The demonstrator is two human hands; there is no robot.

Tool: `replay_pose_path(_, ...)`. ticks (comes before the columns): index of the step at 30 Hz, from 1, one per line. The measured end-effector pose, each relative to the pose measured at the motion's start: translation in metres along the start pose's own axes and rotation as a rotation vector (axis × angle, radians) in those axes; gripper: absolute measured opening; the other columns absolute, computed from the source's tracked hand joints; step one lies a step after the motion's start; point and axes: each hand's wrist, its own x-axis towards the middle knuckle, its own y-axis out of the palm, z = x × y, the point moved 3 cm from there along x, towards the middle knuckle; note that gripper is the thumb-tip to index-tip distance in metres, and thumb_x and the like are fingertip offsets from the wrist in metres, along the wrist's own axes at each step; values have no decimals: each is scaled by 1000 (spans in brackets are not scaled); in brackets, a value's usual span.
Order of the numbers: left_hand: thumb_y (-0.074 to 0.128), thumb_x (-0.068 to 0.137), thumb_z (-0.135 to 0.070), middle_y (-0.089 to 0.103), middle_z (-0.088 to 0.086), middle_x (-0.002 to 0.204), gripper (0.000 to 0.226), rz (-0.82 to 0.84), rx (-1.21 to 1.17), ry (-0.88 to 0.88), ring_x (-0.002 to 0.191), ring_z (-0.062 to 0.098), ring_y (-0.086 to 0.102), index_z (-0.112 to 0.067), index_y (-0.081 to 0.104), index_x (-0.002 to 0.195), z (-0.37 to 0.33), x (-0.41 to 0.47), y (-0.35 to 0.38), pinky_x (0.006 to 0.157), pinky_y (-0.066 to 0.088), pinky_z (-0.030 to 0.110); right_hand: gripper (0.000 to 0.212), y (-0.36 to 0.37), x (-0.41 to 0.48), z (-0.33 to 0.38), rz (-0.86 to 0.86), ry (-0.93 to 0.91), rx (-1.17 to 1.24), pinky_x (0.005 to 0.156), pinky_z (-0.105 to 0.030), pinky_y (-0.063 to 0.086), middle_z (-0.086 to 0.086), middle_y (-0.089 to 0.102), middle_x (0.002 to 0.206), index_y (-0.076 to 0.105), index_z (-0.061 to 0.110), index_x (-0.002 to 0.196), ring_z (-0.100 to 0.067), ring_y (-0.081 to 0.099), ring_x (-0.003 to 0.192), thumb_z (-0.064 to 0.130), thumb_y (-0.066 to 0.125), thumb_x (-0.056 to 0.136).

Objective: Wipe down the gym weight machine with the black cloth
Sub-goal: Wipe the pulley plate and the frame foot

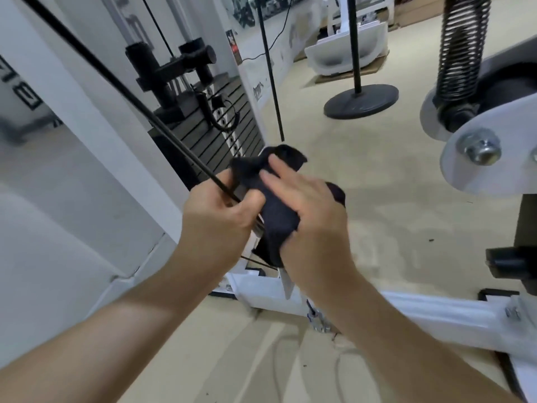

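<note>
The black cloth (276,210) is bunched between both hands in the middle of the view. My left hand (215,210) grips its left part, and the machine's black cable (116,80) runs down across this hand's fingers. My right hand (308,207) holds the cloth from the right, fingers laid over the top and thumb side curled under it. The white weight machine frame (96,126) rises on the left, with its black weight stack (220,132) just behind the cloth. Part of the cloth hangs below the hands.
A white pulley bracket with a bolt (479,149) and a coiled black spring (462,45) stand at the right. The machine's white base bar (436,315) crosses the beige floor under my right forearm. A black round-based stand (361,101) sits further back.
</note>
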Motion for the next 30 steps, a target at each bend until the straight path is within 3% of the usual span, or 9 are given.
replay_pose_path(4,66,88,-13,73,15,83,23,-22,-84,-90,72,24,63,-27,68,105,9,3,-10,70,58,45,20,-9,-24,-2,-22,-80,-4,68,-32,46,9,70,86,73,11,81,-17,56,76,0,62,69)
replay_pose_path(7,69,83,-22,66,14,79,35,48,-55,-44,73,20,54,-26,65,117,4,4,2,69,52,44,34,-21,1,-23,-185,147,376,95,-40,49,6,69,114,71,20,111,-21,63,108,8,57,83)
replay_pose_path(12,66,83,-18,70,22,88,26,41,-85,-42,70,37,62,-33,70,103,0,5,2,76,57,49,45,7,36,-41,54,68,140,111,-30,35,7,48,138,57,11,134,-15,47,129,2,55,89)
replay_pose_path(14,68,74,-28,67,28,96,36,-26,-100,-81,81,50,63,-30,68,110,3,6,-6,75,57,56,28,14,36,-58,72,232,309,96,-33,46,-4,65,115,67,13,118,-18,60,107,9,53,94)
replay_pose_path(16,70,72,-28,69,24,97,37,-33,-111,-85,87,49,63,-29,68,109,5,6,-8,74,56,59,17,10,29,-71,-8,395,287,76,-38,40,-12,51,82,61,6,86,-23,46,78,22,56,92)
replay_pose_path(23,71,84,-14,73,-12,71,22,-38,-127,-45,66,4,67,-29,67,100,13,7,-5,63,53,17,17,1,-34,-71,139,373,94,60,-26,35,17,44,61,50,27,67,-12,41,66,17,46,80)
replay_pose_path(25,73,83,-21,71,-15,76,23,-61,-116,-40,68,0,64,-30,67,102,12,5,0,64,50,14,28,-11,-12,-63,35,311,201,64,-26,41,20,52,69,61,37,77,-6,48,72,13,46,81)
replay_pose_path(28,77,76,-35,68,-7,107,42,17,-71,-17,97,8,66,-28,59,113,9,3,17,86,54,30,43,-12,24,-53,15,183,206,100,-35,47,2,63,126,61,19,129,-16,57,120,3,46,92)
replay_pose_path(30,82,74,-27,67,2,111,54,82,-197,-127,98,18,68,-24,51,118,6,5,24,87,57,41,42,-2,25,-59,100,231,187,96,-27,46,2,63,123,56,10,133,-9,58,115,-1,48,93)
